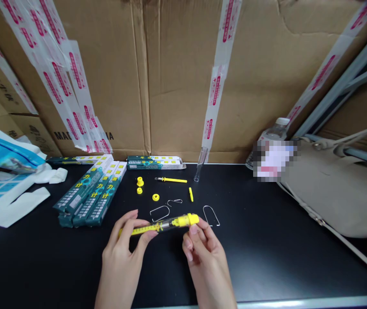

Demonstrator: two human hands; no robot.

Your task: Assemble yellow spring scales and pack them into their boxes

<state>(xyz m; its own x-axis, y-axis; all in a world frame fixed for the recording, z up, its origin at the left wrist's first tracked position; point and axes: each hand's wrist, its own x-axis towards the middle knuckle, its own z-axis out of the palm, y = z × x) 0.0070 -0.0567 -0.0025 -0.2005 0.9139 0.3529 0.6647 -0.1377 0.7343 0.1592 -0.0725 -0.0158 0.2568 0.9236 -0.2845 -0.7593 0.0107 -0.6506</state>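
Observation:
A tubular spring scale (167, 224), with a clear barrel and yellow inner parts, lies nearly level between my hands above the black table. My left hand (128, 238) pinches its left end between thumb and fingers. At the other end, my right hand (204, 246) grips the yellow cap (193, 219) by the fingertips. Just behind are two bent wire loops, a left one (160, 213) and a right one (211, 216), and a small wire hook (174, 202). Farther back lie a yellow scale rod (172, 180), a yellow ring (155, 197) and a short yellow peg (191, 194).
Yellow caps (140, 181) sit behind the ring. A clear tube (200, 164) stands slightly tilted near the cardboard wall (177, 86). Green-and-white boxes (86, 193) are stacked left, with more boxes (156, 163) behind. A bottle (280, 128) and beige bag (334, 189) occupy the right.

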